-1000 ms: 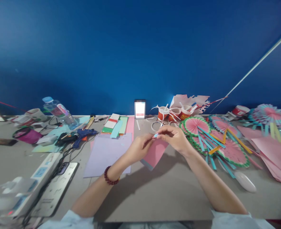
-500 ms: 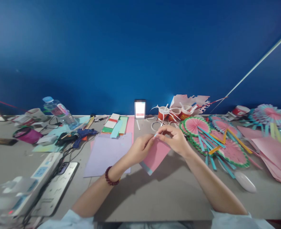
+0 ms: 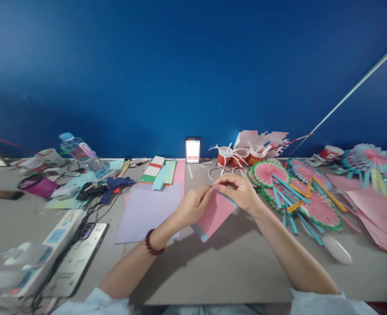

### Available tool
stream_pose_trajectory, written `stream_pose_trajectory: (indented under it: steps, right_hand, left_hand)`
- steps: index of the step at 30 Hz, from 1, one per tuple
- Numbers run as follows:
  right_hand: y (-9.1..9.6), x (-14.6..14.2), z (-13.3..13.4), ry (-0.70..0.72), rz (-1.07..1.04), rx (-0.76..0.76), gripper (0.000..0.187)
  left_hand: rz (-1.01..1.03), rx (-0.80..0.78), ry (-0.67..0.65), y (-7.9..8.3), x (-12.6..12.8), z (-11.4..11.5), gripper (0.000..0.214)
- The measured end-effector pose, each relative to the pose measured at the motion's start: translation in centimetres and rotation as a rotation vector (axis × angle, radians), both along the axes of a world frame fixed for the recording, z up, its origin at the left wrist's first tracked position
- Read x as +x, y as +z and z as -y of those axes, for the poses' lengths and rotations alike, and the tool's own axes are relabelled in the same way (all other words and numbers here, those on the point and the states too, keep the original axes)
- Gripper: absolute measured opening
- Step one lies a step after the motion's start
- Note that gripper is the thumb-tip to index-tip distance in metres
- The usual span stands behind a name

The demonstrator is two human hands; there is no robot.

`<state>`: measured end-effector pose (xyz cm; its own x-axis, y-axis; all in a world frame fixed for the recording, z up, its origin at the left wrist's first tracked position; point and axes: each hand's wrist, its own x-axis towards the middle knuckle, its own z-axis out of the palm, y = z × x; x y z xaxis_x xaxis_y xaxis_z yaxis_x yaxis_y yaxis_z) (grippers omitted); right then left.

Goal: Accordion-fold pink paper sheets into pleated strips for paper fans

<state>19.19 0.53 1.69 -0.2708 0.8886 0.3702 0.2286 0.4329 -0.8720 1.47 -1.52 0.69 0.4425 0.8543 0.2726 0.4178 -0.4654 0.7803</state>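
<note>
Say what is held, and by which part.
A blue-edged pink sheet, held at its upper end by the left hand and right hand; the exact spot is hidden.

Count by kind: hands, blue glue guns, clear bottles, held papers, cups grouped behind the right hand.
Bare left hand, right hand: 2
Blue glue gun: 1
Clear plastic bottle: 1
Blue-edged pink paper: 1
Red cups: 3
Total: 8

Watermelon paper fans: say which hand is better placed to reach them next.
Probably the right hand, nearer the watermelon paper fans on its own side; the left hand is farther off. Both hold the blue-edged pink paper.
</note>
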Motion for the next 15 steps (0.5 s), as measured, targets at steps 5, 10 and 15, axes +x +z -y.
stream_pose_trajectory:
  steps: [5, 10, 15]
  right_hand:
    - [-0.3, -0.2, 0.0, -0.028, 0.036, -0.001, 0.014]
    - [-0.5, 0.1, -0.2, -0.019, 0.072, 0.008, 0.019]
    - [-0.1, 0.6, -0.3, 0.005, 0.203, 0.042, 0.019]
  left_hand:
    - [-0.174, 0.164, 0.05, -0.3, -0.2, -0.2, 0.031]
    - [-0.362, 0.406, 0.164, -1.1, -0.2, -0.6, 0.026]
    - [-0.482, 0.702, 0.22, -2.1, -0.3, -1.0, 0.022]
